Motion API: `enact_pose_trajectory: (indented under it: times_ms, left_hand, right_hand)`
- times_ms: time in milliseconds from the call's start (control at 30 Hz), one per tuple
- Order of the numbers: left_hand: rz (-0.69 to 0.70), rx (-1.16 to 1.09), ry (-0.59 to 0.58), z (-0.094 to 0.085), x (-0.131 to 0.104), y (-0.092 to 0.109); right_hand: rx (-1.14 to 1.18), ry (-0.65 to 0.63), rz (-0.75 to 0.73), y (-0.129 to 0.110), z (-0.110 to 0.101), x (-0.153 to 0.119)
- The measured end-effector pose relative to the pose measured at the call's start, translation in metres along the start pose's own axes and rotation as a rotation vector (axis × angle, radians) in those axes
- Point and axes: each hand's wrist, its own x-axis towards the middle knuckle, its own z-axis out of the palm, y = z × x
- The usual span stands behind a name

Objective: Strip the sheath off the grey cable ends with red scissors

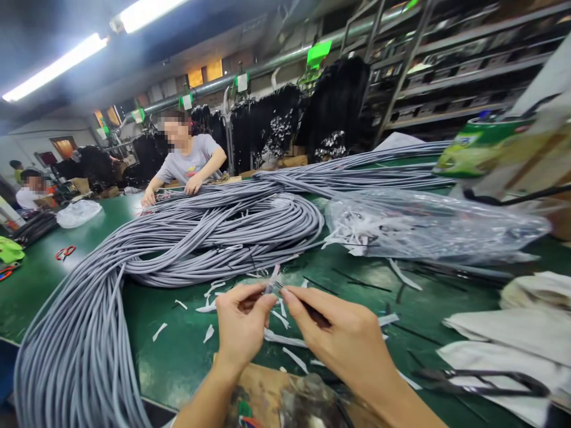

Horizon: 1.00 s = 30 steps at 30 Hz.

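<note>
My left hand (pixel 243 318) is closed in a pinch around a cable end (pixel 273 278), greyish with a pale pink tip pointing up. My right hand (pixel 336 330) meets it from the right, thumb and forefinger pressed together at the cable end. Something thin and dark shows at those fingertips, too small to make out. Beyond both hands lies a large bundle of grey cables (pixel 209 232), looped and fanned over the green table (pixel 178 356). White paper-like scraps (pixel 285 339) and thin black strips (pixel 361 279) are scattered around my hands.
Right of the bundle lies a clear plastic bag (pixel 437 226). Black-handled scissors (pixel 486 380) rest by white gloves or cloth (pixel 517 327) at the right. Red-handled scissors (pixel 65 253) lie far left. Across the table a co-worker (pixel 190 157) handles the cables. A green container (pixel 482 145) stands back right.
</note>
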Motion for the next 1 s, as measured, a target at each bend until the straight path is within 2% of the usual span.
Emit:
enact_pose_trajectory:
  times_ms: [267, 467, 667, 767, 900, 933, 1000]
  left_hand:
    - [0.09, 0.155, 0.03, -0.003, -0.001, 0.0]
    - [0.161, 0.327, -0.02, -0.005, -0.002, 0.002]
    - [0.368, 0.52, 0.018, -0.008, -0.004, 0.002]
    - [0.406, 0.573, 0.009, -0.006, -0.005, 0.002]
    - [0.391, 0.59, -0.042, -0.001, -0.009, 0.002]
    - [0.371, 0.582, -0.043, 0.0, -0.009, 0.003]
    - [0.31, 0.548, -0.046, 0.0, -0.01, 0.004]
  right_hand:
    - [-0.023, -0.027, -0.059, 0.003, -0.004, 0.001]
    - [-0.069, -0.024, -0.084, 0.008, -0.005, -0.002]
    - [-0.061, -0.065, -0.102, 0.008, -0.007, -0.002]
    - [0.082, -0.072, 0.026, 0.002, -0.001, -0.003]
    - [0.385, -0.096, 0.39, 0.001, 0.007, -0.005]
    - [0.474, -0.068, 0.506, 0.003, 0.007, -0.004]
    - [0.644, 0.072, 0.723, 0.01, 0.005, 0.0]
